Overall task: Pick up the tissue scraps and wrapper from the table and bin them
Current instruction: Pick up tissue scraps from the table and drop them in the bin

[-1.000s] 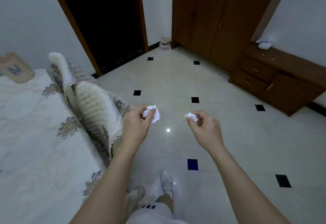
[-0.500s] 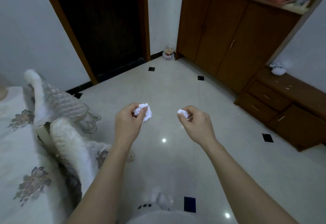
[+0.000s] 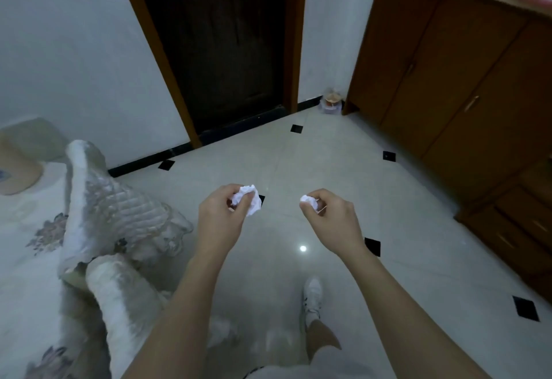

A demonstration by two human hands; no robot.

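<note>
My left hand [image 3: 222,217] is closed around a crumpled white tissue wad [image 3: 249,201] that sticks out past the fingertips. A smaller white tissue scrap [image 3: 307,199] is pinched in my right hand [image 3: 331,220], with a thin pale sliver showing beside the fingers. Both hands are held out in front of me at chest height above the tiled floor, a short gap apart. A small bin-like container [image 3: 331,104] stands on the floor in the far corner beside the door frame. No table is in view.
A dark doorway [image 3: 227,44] is straight ahead. A wooden cupboard [image 3: 442,65] and low drawers [image 3: 522,223] line the right wall. A bed with a rumpled quilt [image 3: 101,217] fills the left. The pale tiled floor [image 3: 298,163] lies between them; my foot [image 3: 312,295] is on it.
The view has moved forward and turned toward the doorway and the corner. Both hands keep the same grip on the tissue pieces.
</note>
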